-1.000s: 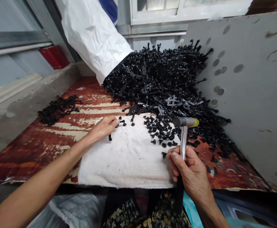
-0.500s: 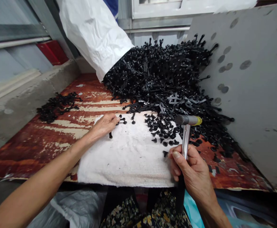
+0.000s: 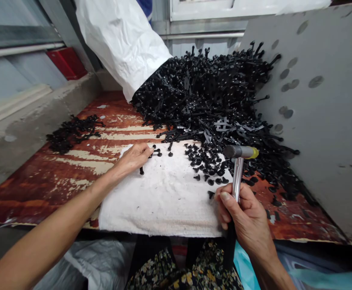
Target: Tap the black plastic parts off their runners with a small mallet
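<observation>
My right hand (image 3: 243, 213) is wrapped round the handle of a mallet (image 3: 238, 173), held upright above the right edge of a white cloth (image 3: 169, 201). Its head has a dark grey face on the left and a yellow one on the right. Over the cloth's back left, my left hand (image 3: 137, 156) is closed in a pinch on a small black part (image 3: 153, 147), mostly hidden by the fingers. Another dark round end (image 3: 141, 170) shows just below that hand. Loose black pieces (image 3: 170, 154) lie just right of the fingertips. Several black round-headed plugs (image 3: 207, 163) are scattered at the cloth's back right.
A large heap of black strips (image 3: 200, 92) spills from a white sack (image 3: 124, 44) at the back. A smaller black pile (image 3: 73, 133) lies left on the worn red-brown tabletop (image 3: 82, 177). A grey spotted board (image 3: 323, 133) bounds the right side.
The view has shifted very slightly. Both hands, the mallet and the black parts stay essentially as they were.
</observation>
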A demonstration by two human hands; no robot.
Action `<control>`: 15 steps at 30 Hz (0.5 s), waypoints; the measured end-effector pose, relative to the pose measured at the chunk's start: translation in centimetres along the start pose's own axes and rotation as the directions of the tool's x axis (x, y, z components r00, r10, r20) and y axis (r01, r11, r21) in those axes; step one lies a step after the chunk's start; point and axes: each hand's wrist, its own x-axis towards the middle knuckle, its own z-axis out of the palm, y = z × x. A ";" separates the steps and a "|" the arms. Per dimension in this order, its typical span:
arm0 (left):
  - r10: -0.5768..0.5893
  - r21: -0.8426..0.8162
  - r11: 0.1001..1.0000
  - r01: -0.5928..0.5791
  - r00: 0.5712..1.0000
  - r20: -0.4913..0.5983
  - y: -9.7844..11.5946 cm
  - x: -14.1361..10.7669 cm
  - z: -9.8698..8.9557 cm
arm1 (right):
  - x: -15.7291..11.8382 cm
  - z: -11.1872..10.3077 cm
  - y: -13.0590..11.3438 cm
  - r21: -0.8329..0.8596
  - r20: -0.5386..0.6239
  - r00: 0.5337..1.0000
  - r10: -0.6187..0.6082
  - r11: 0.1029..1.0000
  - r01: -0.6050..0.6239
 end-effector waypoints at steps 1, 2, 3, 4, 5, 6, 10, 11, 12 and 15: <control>-0.001 0.013 1.000 0.001 1.000 -0.003 0.1 0.0 0.0 | 0.0 0.0 0.0 0.000 0.002 1.000 -0.003 1.000 0.003; 0.000 0.024 1.000 0.000 1.000 -0.007 0.2 -0.1 -0.1 | 0.0 0.0 0.0 0.000 0.002 1.000 -0.004 1.000 0.004; 0.004 0.031 0.999 -0.003 1.000 -0.012 0.3 -0.1 -0.1 | 0.0 0.0 0.1 -0.002 0.003 1.000 -0.003 1.000 0.003; 0.010 0.034 0.999 -0.009 1.000 -0.013 0.5 -0.1 -0.2 | 0.0 0.0 0.1 -0.002 0.002 1.000 -0.001 1.000 0.001; 0.015 0.033 0.999 -0.015 1.000 -0.013 0.6 -0.2 -0.3 | 0.0 0.0 0.1 -0.002 0.001 1.000 0.002 1.000 -0.002; 0.019 0.029 0.999 -0.019 1.000 -0.009 0.7 -0.2 -0.3 | 0.0 -0.1 0.1 -0.001 0.001 1.000 0.003 1.000 -0.003; 0.012 0.011 1.000 -0.012 1.000 0.008 0.8 0.1 -0.5 | -0.1 -0.2 0.1 0.003 0.012 1.000 0.009 1.000 -0.009; 0.008 0.012 1.000 -0.008 1.000 0.006 0.8 0.2 -0.5 | -0.1 -0.2 0.1 0.004 0.020 1.000 0.012 1.000 -0.012; 0.006 0.014 1.000 -0.006 1.000 0.003 0.8 0.3 -0.5 | -0.1 -0.2 0.1 0.006 0.026 1.000 0.014 1.000 -0.014; 0.012 0.015 1.000 -0.012 1.000 -0.012 0.6 0.7 -0.3 | 0.0 -0.3 0.2 0.010 0.052 0.999 0.009 1.000 -0.010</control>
